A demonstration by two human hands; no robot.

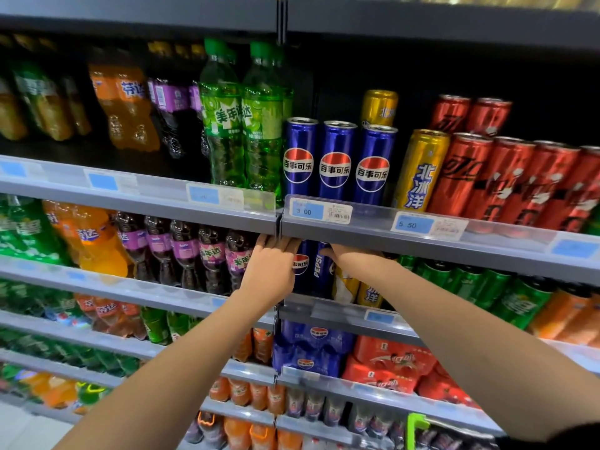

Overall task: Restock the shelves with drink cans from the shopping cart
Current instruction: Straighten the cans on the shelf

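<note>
Two blue Pepsi cans stand side by side on the second shelf, just under the grey shelf lip. My left hand wraps the left side of the left Pepsi can, its fingers reaching up under the lip. My right hand comes in from the right, with its thumb on the upper part of the right Pepsi can. The lip hides the fingertips of both hands and the can tops. Above, three blue Pepsi cans stand in a front row.
Yellow cans and green cans fill the shelf right of my hands, and purple bottles stand to the left. Red cans and green bottles line the shelf above. A green plastic piece shows at the bottom right.
</note>
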